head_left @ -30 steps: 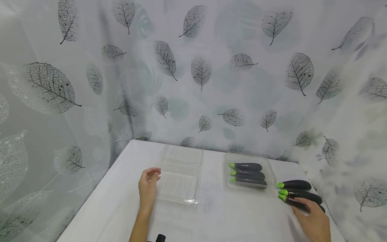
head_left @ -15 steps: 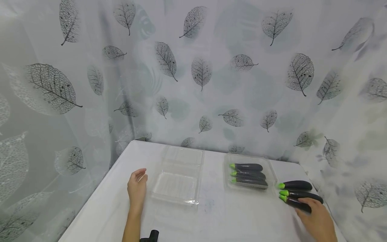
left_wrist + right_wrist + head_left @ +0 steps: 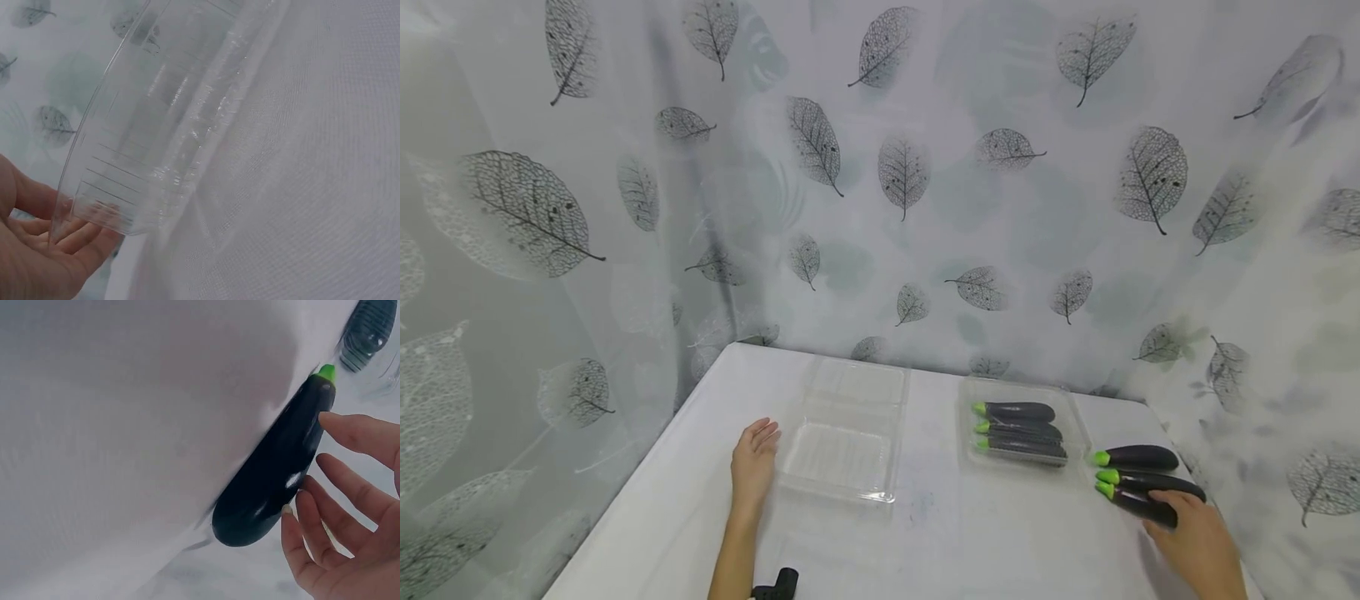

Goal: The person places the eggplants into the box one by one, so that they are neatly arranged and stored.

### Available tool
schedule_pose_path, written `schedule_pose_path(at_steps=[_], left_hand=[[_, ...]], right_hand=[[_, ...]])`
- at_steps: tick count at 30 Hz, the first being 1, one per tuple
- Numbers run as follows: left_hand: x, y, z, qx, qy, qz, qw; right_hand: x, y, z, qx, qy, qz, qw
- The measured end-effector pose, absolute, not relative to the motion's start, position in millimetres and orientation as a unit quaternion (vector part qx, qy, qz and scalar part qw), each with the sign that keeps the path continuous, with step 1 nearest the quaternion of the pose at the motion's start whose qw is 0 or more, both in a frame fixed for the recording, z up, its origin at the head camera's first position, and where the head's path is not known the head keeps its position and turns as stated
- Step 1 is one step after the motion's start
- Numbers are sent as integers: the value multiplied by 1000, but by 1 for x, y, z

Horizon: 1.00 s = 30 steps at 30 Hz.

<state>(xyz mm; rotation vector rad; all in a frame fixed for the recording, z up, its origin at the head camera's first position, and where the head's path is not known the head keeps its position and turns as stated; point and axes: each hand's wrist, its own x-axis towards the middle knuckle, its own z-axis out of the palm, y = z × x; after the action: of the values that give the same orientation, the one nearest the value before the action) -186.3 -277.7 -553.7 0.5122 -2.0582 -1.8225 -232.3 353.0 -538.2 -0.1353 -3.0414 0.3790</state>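
Observation:
In the head view my left hand (image 3: 752, 467) is at the left edge of a clear plastic clamshell box (image 3: 838, 458), lid folded back and nothing inside. The left wrist view shows loosely bent fingers (image 3: 90, 240) overlapping the box's rim (image 3: 84, 134). At the right, my right hand (image 3: 1198, 537) is at the blunt end of the nearest of three dark eggplants (image 3: 1138, 506) with green caps. Its fingertips (image 3: 325, 417) lie along that eggplant's side (image 3: 275, 462) in the right wrist view, fingers spread rather than wrapped round it. The fingers hide part of its edge.
Another clear box (image 3: 1078, 425) holds several eggplants (image 3: 1018, 411), left of the loose ones. Both boxes stand on a white-covered table (image 3: 940, 533). A leaf-printed curtain (image 3: 940, 192) hangs behind. A black object (image 3: 784, 583) shows by the left forearm.
My left hand moved left off the box, then came slightly back to its edge. My right hand shifted a little right and stays at the nearest eggplant. The view shifted slightly.

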Motion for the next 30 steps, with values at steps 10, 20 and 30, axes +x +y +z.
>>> schedule_pose_path(at_steps=[10, 20, 30], left_hand=[[-187, -277, -554, 176, -732, -637, 164], [-187, -276, -555, 179, -721, -648, 167], [-186, -276, -556, 175, -722, -651, 158]], right_hand=[[-233, 365, -548, -16, -989, 106, 98], [-235, 367, -543, -37, -993, 105, 37], [-234, 369, -544, -57, -990, 129, -18]])
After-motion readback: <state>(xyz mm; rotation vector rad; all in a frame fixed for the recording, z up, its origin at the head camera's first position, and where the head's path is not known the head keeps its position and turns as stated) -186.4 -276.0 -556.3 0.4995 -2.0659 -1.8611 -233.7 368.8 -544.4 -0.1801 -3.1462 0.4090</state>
